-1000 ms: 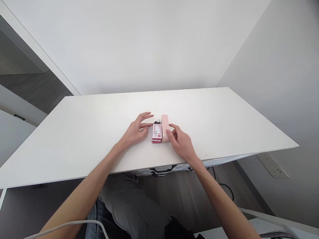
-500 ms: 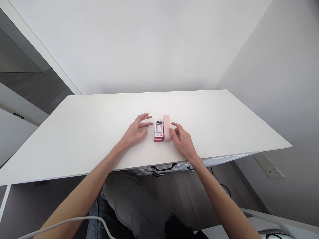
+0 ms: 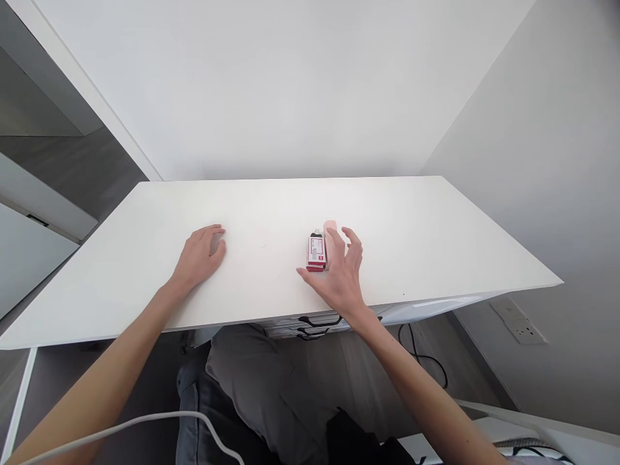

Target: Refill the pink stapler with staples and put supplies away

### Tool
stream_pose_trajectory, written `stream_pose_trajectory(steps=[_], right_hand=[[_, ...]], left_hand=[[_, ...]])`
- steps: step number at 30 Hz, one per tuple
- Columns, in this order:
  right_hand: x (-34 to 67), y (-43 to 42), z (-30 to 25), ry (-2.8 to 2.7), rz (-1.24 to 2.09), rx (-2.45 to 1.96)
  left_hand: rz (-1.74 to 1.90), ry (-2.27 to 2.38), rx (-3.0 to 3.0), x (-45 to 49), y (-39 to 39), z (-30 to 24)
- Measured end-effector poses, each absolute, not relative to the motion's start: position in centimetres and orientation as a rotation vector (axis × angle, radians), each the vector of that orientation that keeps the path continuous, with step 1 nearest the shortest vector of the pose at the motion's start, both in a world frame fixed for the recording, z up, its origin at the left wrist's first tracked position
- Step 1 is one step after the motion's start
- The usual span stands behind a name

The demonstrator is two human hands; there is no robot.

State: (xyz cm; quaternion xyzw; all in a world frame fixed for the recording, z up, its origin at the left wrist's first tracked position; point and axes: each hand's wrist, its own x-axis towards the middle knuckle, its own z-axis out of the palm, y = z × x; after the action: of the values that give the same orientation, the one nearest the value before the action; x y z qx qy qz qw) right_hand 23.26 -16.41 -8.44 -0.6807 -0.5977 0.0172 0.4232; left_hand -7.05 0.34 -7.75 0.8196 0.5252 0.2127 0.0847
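Observation:
My left hand point(image 3: 199, 254) rests on the left part of the white table point(image 3: 261, 206), fingers loosely stretched out and holding nothing. Near the table's middle, my right hand point(image 3: 341, 271) is spread over a pink oblong case point(image 3: 330, 227), partly covering it. Its thumb reaches left, just below a small stack of red-and-white boxes point(image 3: 316, 250). Whether the right fingers touch the case I cannot tell. Beyond the stack's far end a small black item with a light tip point(image 3: 316, 232) sticks out. The case lies right beside the boxes.
White walls point(image 3: 290, 90) stand behind and to the right. Drawers with black handles point(image 3: 320, 320) are under the front edge. A pale cable point(image 3: 159, 416) crosses at the lower left, and a black cable point(image 3: 421, 357) lies on the floor.
My left hand has moved left, away from the boxes. My right hand has shifted from the case's right side to spread over it, thumb now near the boxes' front end.

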Motion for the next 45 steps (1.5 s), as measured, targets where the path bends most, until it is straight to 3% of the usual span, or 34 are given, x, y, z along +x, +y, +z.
stream_pose_trajectory(steps=[15,23,33,45], right_hand=[[23.9,-16.2,-9.9,-1.545,0.068,-1.74],[22.2,-17.9,-7.2,-1.602,0.022,-1.521],[16.2,-14.1,-7.6,-1.735,0.648,-1.503],[17.1,-10.1,-10.0,-1.667,0.523,-1.738]], left_hand=[[0.629,1.583,2.421,-6.4,-0.3,-7.3],[0.641,1.582,2.43,-6.4,-0.2,-7.5],[0.648,1.598,2.431,-6.5,-0.2,-7.6],[0.656,1.586,2.424,-6.5,-0.2,-7.6]])
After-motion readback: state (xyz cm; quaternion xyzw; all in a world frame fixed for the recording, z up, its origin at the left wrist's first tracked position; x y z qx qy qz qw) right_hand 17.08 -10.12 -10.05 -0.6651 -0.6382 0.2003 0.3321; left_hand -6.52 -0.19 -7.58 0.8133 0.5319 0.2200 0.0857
